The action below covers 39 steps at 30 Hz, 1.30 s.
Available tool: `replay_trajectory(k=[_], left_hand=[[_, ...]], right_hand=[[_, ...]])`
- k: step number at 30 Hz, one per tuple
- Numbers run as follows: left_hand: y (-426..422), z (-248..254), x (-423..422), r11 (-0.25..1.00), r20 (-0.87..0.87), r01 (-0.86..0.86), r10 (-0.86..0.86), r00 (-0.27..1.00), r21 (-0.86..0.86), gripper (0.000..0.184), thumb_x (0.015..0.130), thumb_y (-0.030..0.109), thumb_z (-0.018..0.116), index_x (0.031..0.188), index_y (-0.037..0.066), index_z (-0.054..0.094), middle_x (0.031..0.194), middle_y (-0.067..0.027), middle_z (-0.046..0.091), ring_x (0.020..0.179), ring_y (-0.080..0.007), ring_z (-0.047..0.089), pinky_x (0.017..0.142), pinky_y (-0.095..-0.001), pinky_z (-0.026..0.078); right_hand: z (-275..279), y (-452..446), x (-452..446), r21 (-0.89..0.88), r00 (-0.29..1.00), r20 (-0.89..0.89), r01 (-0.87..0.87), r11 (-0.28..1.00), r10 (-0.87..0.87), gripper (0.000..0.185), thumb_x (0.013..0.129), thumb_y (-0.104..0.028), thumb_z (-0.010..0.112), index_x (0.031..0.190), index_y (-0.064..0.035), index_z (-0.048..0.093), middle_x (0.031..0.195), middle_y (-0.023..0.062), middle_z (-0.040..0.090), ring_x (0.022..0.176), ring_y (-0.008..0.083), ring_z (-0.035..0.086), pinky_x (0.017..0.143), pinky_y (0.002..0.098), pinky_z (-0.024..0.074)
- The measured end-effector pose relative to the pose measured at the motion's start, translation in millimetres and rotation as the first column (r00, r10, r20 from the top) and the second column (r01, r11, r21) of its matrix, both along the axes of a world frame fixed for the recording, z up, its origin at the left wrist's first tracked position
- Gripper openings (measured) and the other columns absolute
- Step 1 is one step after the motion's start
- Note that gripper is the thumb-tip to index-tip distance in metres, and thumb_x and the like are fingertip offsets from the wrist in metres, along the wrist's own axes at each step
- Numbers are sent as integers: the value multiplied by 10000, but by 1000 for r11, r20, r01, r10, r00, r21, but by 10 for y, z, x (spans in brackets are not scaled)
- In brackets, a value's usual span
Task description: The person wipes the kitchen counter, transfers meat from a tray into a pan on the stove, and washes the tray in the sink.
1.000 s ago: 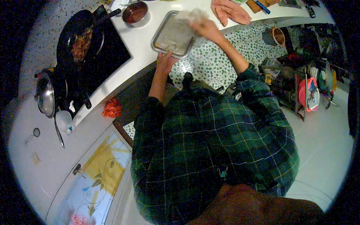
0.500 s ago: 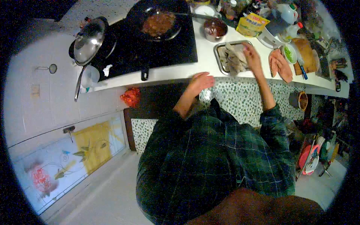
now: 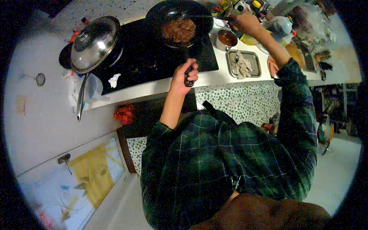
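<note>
The left hand (image 3: 184, 76) is closed around the black handle (image 3: 188, 81) of the wok (image 3: 158, 17), its fingers wrapped over the grip, near the front edge of the desk (image 3: 207, 79). The wok sits on the black stove (image 3: 134, 50), with its handle towards the person. Brown food (image 3: 179, 31) lies in the bottom of the wok.

The right hand (image 3: 246, 25) is out over the desk, to the right of the wok and above the bowl (image 3: 226, 40). Its fingers are bent around the dark end of a utensil (image 3: 220, 17), which runs from the wok side to the hand; how tightly they close on it I cannot tell.

The metal bowl stands beside the stove and holds something reddish brown. Just in front of it is the metal tray (image 3: 257, 71), with a crumpled pale cloth (image 3: 241, 64) in it. A pink cloth (image 3: 272, 67) lies to the right of the tray, partly hidden by the right forearm. A yellow packet (image 3: 249, 40) shows behind the tray.

At the left of the stove, a shiny lid (image 3: 96, 45) rests tilted, and a white tissue (image 3: 114, 80) lies near the stove's front edge. A red bag (image 3: 124, 114) is below the desk.
</note>
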<state>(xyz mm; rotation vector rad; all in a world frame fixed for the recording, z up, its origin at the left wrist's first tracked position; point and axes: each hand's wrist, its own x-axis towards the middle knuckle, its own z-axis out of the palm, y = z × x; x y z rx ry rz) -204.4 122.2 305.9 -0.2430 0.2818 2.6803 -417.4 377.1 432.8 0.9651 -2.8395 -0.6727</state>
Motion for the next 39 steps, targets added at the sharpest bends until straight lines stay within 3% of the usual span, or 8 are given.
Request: replay_trajectory(k=[3, 5, 11, 16, 18, 19, 25, 39], left_hand=[[-2, -15, -15, 1000, -2, -10, 10, 1000, 8, 177, 860, 195, 568, 892, 23, 541, 787, -90, 549, 537, -97, 421, 411, -192, 327], [-11, 10, 0, 1000, 8, -1, 1, 1000, 16, 179, 859, 198, 570, 893, 25, 542, 786, -93, 551, 536, -101, 423, 412, -195, 328], [-19, 20, -8, 1000, 63, -9, 8, 998, 18, 187, 856, 211, 574, 877, 29, 538, 778, -102, 556, 525, -112, 427, 409, -200, 328], [38, -13, -10, 998, -4, -19, 19, 1000, 55, 168, 858, 196, 567, 861, 32, 533, 763, -96, 559, 508, -102, 409, 395, -195, 313], [51, 10, -11, 999, -7, -21, 21, 1000, 31, 164, 855, 197, 571, 856, 37, 534, 759, -93, 560, 504, -101, 408, 393, -193, 310], [55, 20, -12, 1000, -12, -28, 28, 1000, 6, 161, 852, 198, 576, 852, 42, 536, 754, -91, 561, 500, -100, 406, 391, -191, 307], [96, 15, -2, 999, -23, -45, 44, 999, -5, 157, 840, 196, 594, 838, 49, 540, 746, -86, 565, 494, -100, 408, 382, -196, 294], [51, 62, 8, 997, -17, -44, 43, 999, -62, 177, 846, 210, 589, 875, 44, 536, 758, -81, 564, 488, -94, 406, 377, -191, 289]], right_hand=[[287, -31, 269, -9, 997, -15, 71, 997, -71, 301, 845, -324, 495, 990, -80, 596, 741, 158, 619, 659, 297, 624, 542, 430, 484], [248, 174, 184, -334, 982, 189, 86, 939, -22, 298, 852, -295, 496, 1041, -82, 582, 756, 147, 624, 604, 282, 605, 548, 396, 485], [1126, 7, 929, -14, 939, 343, 45, 999, -37, 309, 879, -142, 470, 1181, -94, 520, 775, 112, 622, 577, 235, 565, 540, 333, 456], [1206, -168, 1324, -65, 956, 275, -92, 994, 106, 318, 864, -183, 501, 1167, -89, 528, 763, 173, 608, 616, 288, 602, 567, 382, 473], [1174, -417, 1378, 288, 958, 284, -43, 957, -43, 300, 852, -188, 512, 1133, -84, 531, 735, 165, 606, 640, 303, 611, 587, 391, 486], [1015, -378, 1365, 33, 964, 243, -120, 992, 108, 274, 845, -188, 512, 1098, -82, 522, 702, 159, 601, 637, 317, 607, 573, 406, 491], [516, -462, 1019, -131, 983, 178, -30, 991, 53, 342, 851, -197, 509, 1179, -101, 481, 698, 170, 601, 618, 342, 592, 539, 430, 475], [845, -429, 1257, 9, 961, 232, -156, 988, 150, 332, 830, -208, 532, 1153, -139, 498, 733, 149, 614, 627, 328, 606, 554, 425, 478]])
